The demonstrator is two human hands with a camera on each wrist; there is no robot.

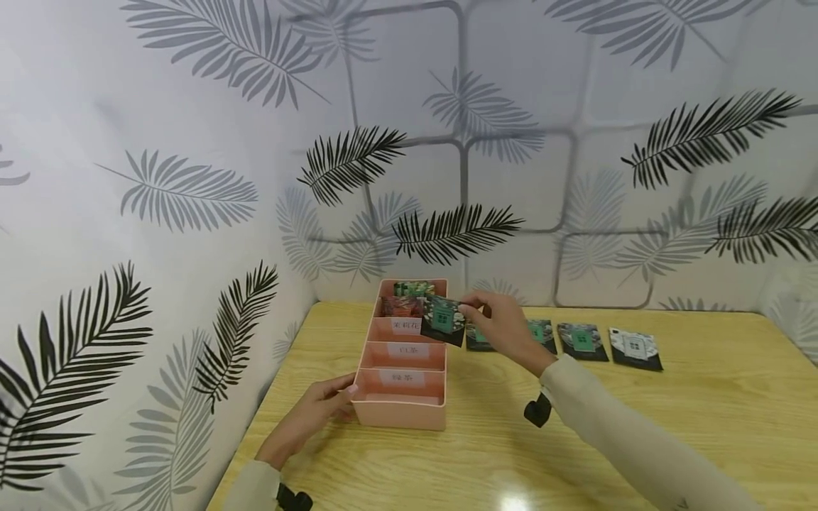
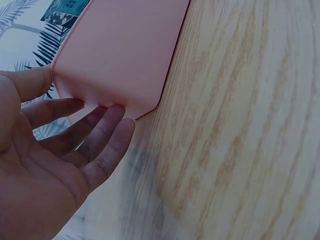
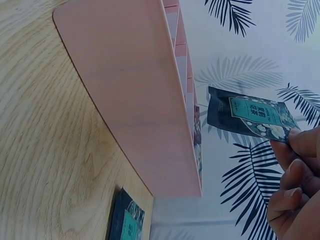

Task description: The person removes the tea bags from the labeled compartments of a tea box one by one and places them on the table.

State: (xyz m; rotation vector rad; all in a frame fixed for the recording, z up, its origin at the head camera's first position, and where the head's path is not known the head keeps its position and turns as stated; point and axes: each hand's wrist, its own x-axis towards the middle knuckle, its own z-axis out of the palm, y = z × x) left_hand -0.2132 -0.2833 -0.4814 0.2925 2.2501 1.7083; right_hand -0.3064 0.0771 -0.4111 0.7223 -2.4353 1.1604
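Observation:
A pink divided box (image 1: 399,415) stands on the wooden table, with white labels on its dividers. At its near left corner my left hand (image 1: 319,408) grips the box, thumb at the rim and fingers against the outer wall (image 2: 100,75). Between thumb and fingers, my right hand (image 1: 501,326) pinches a dark tea bag packet (image 3: 250,112) with a green label by its edge. That packet hangs over the box's right rim, beside the middle compartments. Green packets (image 1: 414,287) sit in the rearmost compartment; red ones (image 1: 402,306) fill the compartment in front of it.
Several more tea packets lie in a row right of the box, among them a green-labelled one (image 1: 581,341) and a white-labelled one (image 1: 635,348) at the right end. Behind the table (image 1: 703,397) hangs a leaf-patterned cloth (image 1: 511,177), which also covers the left side.

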